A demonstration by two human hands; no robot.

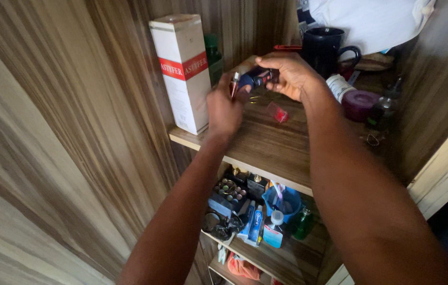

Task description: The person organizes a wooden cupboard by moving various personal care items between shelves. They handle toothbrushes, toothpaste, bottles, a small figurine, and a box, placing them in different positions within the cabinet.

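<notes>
Both bare forearms extend upward and forward, converging at mid-frame, the left hand (225,108) turned back-of-hand to camera with fingers curled closed, the right hand (290,74) just beside it, fingers bent inward in a grip.

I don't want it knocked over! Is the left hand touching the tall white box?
Apart. The head view shows wood between the left hand and the tall white box.

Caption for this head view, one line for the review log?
Both hands, left hand and right hand, hold a small dark object above a wooden shelf beside a tall white box.
</notes>
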